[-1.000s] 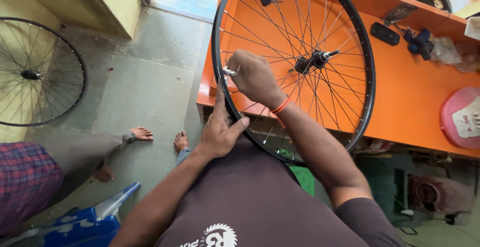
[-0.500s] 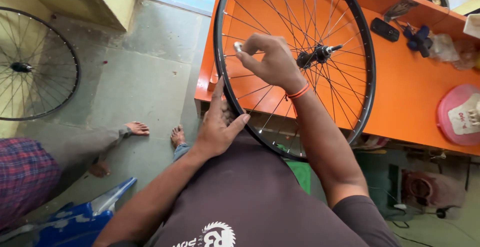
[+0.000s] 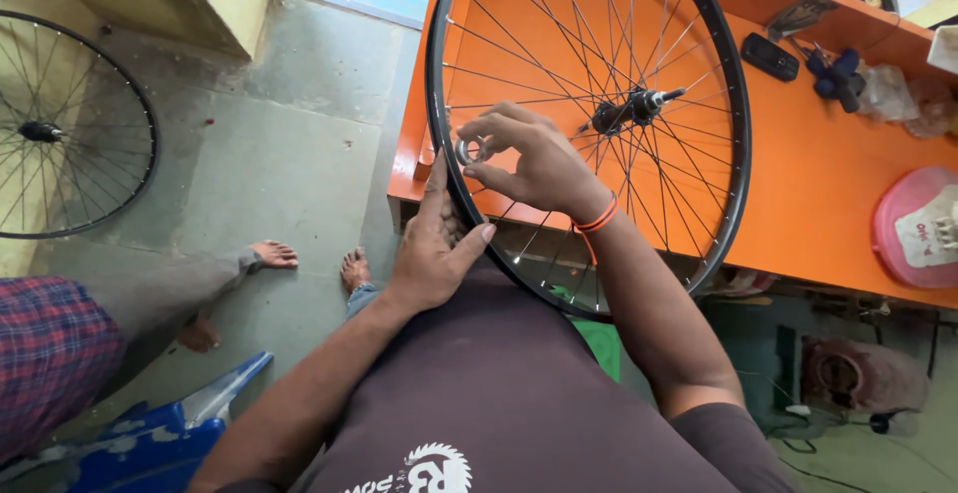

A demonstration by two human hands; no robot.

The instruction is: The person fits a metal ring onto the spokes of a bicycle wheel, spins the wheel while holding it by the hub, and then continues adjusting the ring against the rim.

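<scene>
black rim point(image 3: 738, 134) steadied by left hand point(image 3: 434, 248), fingers flat. small ring-shaped spoke tool point(image 3: 469, 149), pinched in right hand point(image 3: 534, 159) fingers, shifted lower along rim since earlier; next nipple addressed.

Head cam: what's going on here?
A person sits with a bicycle wheel propped against an orange workbench. The left hand is pressed flat against the rim near its lower left. The right hand pinches a small round metal tool just inside the rim, among the spokes. A second wheel leans against the wall at left, and another person's bare feet rest on the concrete floor nearby.
</scene>
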